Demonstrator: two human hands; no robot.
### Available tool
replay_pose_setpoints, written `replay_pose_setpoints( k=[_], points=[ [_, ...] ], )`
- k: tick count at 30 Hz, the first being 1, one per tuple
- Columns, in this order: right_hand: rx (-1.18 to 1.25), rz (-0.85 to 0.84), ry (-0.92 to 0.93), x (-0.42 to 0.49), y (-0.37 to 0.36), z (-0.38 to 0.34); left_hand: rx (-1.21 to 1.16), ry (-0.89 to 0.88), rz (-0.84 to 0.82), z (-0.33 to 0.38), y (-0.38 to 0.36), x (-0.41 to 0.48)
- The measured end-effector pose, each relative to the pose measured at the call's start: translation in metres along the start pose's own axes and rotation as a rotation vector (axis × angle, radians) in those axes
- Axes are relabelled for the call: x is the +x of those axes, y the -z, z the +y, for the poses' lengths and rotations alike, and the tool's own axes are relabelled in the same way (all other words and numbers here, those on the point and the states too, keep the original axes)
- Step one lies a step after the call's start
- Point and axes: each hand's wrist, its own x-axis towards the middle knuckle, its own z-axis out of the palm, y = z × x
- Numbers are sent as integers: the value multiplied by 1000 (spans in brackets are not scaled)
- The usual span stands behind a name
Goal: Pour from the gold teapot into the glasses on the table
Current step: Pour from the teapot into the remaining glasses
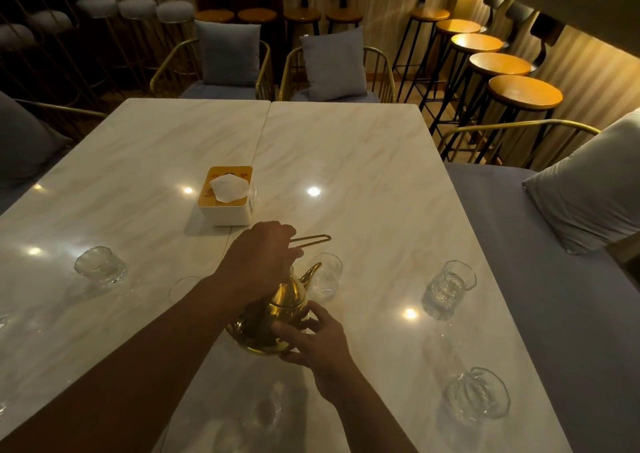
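Both hands, left hand (258,258) and right hand (313,340), tilt gold teapot (273,317) toward glass (325,276).

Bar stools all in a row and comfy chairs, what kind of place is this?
Probably a café or restaurant: a row of bar stools along the wall, cushioned chairs around a marble table, and glasses set out.

Teapot (273,317) mid-counter (363,161): tissue box (227,196) behind it, one glass (325,276) touching its spout side, others left (100,265) and right (448,288).
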Motion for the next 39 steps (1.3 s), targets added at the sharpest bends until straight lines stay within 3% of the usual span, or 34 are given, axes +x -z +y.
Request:
replay_pose_setpoints(
  k=[11, 23, 30, 39],
  points=[
    [-343, 132, 133, 8, -2, 12, -113, 115, -117, -28, 0, -33],
    [-469, 108, 421, -20, -9, -12, -303, 72, 0, -31, 33, -65],
    [-483, 113, 471, -49, -28, -11, -269, -22, 108, -38, 54, -95],
    [-540, 1, 483, -89, -67, -3, -260, -44, 193, -65, 99, -153]
  ],
)
